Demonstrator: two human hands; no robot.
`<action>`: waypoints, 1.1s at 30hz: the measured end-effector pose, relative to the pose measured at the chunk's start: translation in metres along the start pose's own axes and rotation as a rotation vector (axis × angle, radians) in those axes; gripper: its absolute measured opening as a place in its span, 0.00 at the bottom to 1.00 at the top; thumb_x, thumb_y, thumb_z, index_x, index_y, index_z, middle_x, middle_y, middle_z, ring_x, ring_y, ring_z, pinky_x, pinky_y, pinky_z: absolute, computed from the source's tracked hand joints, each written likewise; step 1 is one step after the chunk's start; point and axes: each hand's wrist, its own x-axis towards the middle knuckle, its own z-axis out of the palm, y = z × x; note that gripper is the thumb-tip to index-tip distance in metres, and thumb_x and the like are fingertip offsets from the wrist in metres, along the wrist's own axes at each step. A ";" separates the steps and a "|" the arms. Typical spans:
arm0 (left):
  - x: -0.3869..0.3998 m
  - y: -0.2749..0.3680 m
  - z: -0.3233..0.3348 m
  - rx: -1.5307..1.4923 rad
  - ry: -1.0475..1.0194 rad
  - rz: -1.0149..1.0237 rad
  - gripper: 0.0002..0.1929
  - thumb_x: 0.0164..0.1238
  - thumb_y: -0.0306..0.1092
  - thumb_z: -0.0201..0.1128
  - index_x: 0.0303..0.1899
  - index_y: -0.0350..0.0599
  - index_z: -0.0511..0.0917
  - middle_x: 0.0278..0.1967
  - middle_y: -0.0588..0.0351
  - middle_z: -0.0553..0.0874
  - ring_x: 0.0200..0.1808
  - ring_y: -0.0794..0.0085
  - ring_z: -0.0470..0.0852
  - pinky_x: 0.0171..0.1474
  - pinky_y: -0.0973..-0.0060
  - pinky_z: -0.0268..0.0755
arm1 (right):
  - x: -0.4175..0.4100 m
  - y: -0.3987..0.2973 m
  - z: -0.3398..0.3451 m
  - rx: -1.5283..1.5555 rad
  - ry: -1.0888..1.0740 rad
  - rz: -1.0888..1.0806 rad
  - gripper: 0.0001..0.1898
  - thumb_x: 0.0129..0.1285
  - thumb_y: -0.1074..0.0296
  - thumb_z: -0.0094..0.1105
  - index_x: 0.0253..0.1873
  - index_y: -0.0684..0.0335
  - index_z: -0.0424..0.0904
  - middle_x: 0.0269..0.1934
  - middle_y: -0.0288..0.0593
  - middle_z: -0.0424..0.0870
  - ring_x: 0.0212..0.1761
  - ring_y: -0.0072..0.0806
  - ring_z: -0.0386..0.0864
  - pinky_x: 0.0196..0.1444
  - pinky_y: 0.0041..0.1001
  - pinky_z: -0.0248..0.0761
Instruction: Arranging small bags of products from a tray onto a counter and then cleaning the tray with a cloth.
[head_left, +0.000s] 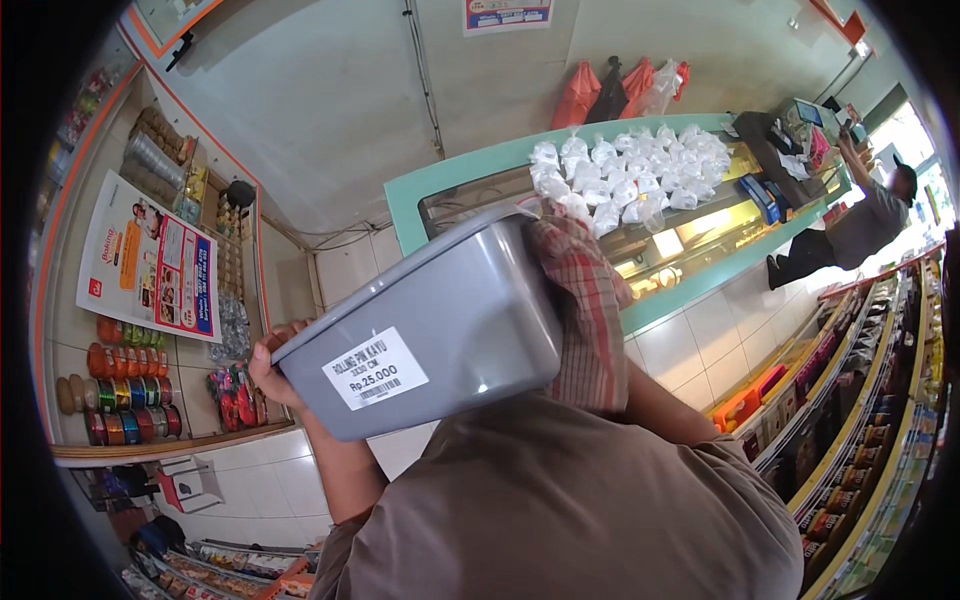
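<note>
A grey plastic bin (442, 315) with a white label on its side is tilted in front of my chest. The fingers of my left hand (281, 364) are closed round its left rim. A red-and-white checked cloth (581, 300) lies against the bin's right end and covers most of my right hand, so its fingers cannot be made out. Beyond the bin stands a green-framed glass counter (675, 300), with many knotted clear plastic bags of white contents (626, 176) on its top.
A shelf unit at left holds ribbon spools (135, 394) and a printed poster (154, 259). Shelves of packaged goods (840, 420) run along the right. A person (862, 225) stands at the counter's far end. Red and black bags (607, 94) hang on the wall.
</note>
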 end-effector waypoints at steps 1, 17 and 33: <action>0.000 0.001 0.000 0.002 0.002 0.000 0.22 0.78 0.49 0.52 0.21 0.56 0.66 0.19 0.61 0.72 0.25 0.72 0.66 0.37 0.67 0.64 | 0.011 0.004 -0.011 0.001 0.001 0.003 0.19 0.85 0.63 0.62 0.72 0.65 0.81 0.64 0.46 0.89 0.65 0.34 0.86 0.68 0.27 0.78; 0.003 -0.020 0.017 0.143 -0.036 0.072 0.20 0.76 0.50 0.58 0.23 0.53 0.74 0.22 0.63 0.77 0.28 0.71 0.70 0.42 0.69 0.68 | 0.054 -0.092 0.062 -1.135 -0.738 -0.621 0.07 0.75 0.74 0.63 0.48 0.66 0.91 0.51 0.44 0.92 0.48 0.31 0.86 0.59 0.28 0.77; -0.016 -0.024 0.133 1.090 -0.119 0.256 0.30 0.70 0.61 0.78 0.30 0.39 0.80 0.24 0.62 0.78 0.28 0.76 0.68 0.34 0.75 0.66 | 0.017 -0.044 0.062 -1.515 -0.739 -0.859 0.36 0.80 0.51 0.57 0.84 0.65 0.65 0.85 0.59 0.64 0.86 0.52 0.65 0.88 0.43 0.54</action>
